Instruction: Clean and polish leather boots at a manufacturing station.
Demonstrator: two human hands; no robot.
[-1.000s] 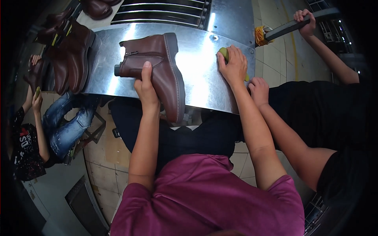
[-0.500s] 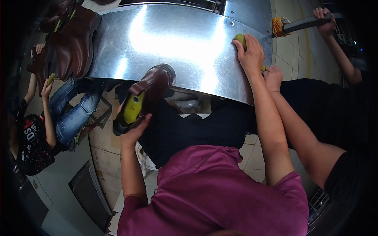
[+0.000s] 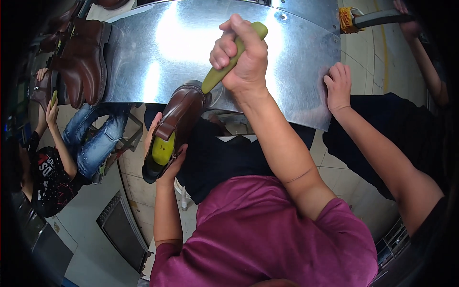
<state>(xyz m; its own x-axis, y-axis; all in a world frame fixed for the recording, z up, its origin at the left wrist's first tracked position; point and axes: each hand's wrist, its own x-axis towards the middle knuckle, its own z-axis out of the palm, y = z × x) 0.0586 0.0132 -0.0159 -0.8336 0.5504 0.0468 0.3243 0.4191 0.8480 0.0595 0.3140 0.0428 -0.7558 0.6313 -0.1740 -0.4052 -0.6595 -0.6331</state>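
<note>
My left hand [image 3: 175,165] is closed around the heel end of a brown leather boot [image 3: 182,110]. The boot's opening, with a yellow-green insole [image 3: 162,150], faces me, and its toe points up toward the table edge. In the fist of my right hand [image 3: 244,60] is a green tapered stick [image 3: 221,75]. The thick end sticks out above the fist, and the narrow tip meets the boot near the toe and sole edge; whether it presses there I cannot tell.
A shiny metal table [image 3: 138,62] spans the front. Brown boots [image 3: 83,62] stand at its left end. One co-worker's hand [image 3: 338,86] rests at the table's right edge. At the far left another person's hand [image 3: 51,112] holds a green stick [image 3: 54,98].
My right hand has come left from the table's right side to the boot's toe, carrying the green stick. The boot has turned slightly. The co-worker's hand at right has shifted up onto the table edge.
</note>
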